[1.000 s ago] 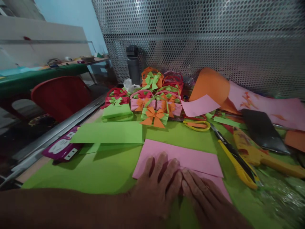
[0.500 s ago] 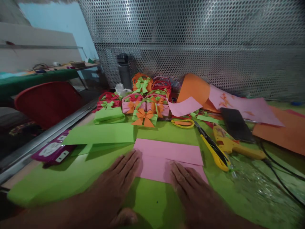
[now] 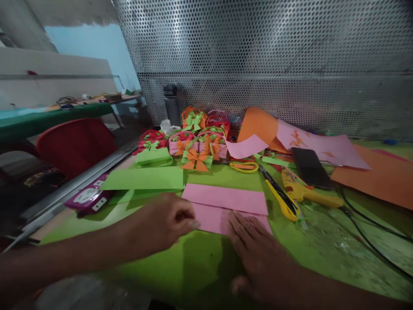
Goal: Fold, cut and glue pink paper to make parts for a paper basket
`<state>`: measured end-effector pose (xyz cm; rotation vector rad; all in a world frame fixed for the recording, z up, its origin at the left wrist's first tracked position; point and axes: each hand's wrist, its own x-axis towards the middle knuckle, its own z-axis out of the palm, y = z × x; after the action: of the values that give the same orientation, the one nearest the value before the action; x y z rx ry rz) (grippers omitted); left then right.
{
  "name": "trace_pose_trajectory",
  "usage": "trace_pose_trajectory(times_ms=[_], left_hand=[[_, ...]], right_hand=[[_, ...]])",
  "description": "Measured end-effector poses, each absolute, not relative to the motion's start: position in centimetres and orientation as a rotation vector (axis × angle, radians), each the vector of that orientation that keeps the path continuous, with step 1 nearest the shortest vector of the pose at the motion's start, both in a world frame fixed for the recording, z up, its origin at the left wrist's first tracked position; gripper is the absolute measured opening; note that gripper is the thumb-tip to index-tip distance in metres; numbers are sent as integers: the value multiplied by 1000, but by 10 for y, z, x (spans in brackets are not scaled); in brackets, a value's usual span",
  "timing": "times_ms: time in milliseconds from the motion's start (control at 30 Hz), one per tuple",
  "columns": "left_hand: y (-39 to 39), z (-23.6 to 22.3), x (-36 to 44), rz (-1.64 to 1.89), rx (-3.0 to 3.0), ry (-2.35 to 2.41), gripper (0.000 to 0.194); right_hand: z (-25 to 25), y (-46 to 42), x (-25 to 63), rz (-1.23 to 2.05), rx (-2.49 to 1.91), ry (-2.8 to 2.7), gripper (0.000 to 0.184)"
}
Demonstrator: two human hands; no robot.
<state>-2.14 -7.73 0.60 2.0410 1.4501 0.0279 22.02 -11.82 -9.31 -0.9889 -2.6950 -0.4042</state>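
A folded sheet of pink paper point(image 3: 222, 199) lies in front of me, with a long flap folded over and its edge running lengthwise across the sheet. My left hand point(image 3: 171, 217) is curled at the paper's left end, thumb and forefinger pinched at its near-left edge. Flat on the near right part of the same sheet rests my right hand point(image 3: 253, 241), fingers stretched out and close together. Just beyond my left hand is a folded green paper point(image 3: 145, 178).
Small paper baskets with bows point(image 3: 195, 160) crowd the back. On the right lie a yellow cutter knife point(image 3: 280, 196), a yellow glue gun point(image 3: 303, 191) with a cord, and a black phone point(image 3: 311, 168). Yellow-handled scissors point(image 3: 244, 167) sit behind the pink paper; a purple box-like object point(image 3: 90, 196) is left.
My left hand has gone from lying flat to curled at the paper's left end. The right hand stays flat on the sheet. The whole view has shifted slightly.
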Motion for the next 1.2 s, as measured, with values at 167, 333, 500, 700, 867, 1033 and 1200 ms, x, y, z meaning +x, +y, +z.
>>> trace_pose_trajectory(times_ms=[167, 333, 500, 700, 867, 1033, 1200], left_hand=[[-52, -10, 24, -199, 1414, 1363, 23], [-45, -21, 32, -277, 1319, 1445, 31], [-43, -17, 36, -325, 1297, 1470, 29], [-44, -16, 28, -293, 1366, 1465, 32], [-46, -21, 2, -218, 1393, 1454, 31], [-48, -26, -25, -163, 1390, 1511, 32], [-53, -20, -41, -121, 1382, 1597, 32]], right_hand=[[-104, -119, 220, -331, -1028, -2672, 84], [-102, -118, 219, -357, -1033, -2641, 85], [-96, -118, 220, -414, -982, -2638, 85], [-96, -119, 219, -402, -967, -2611, 81], [-96, -118, 219, -399, -942, -2604, 79], [-94, -116, 219, -439, -913, -2562, 78], [-89, -116, 219, -486, -888, -2586, 78]])
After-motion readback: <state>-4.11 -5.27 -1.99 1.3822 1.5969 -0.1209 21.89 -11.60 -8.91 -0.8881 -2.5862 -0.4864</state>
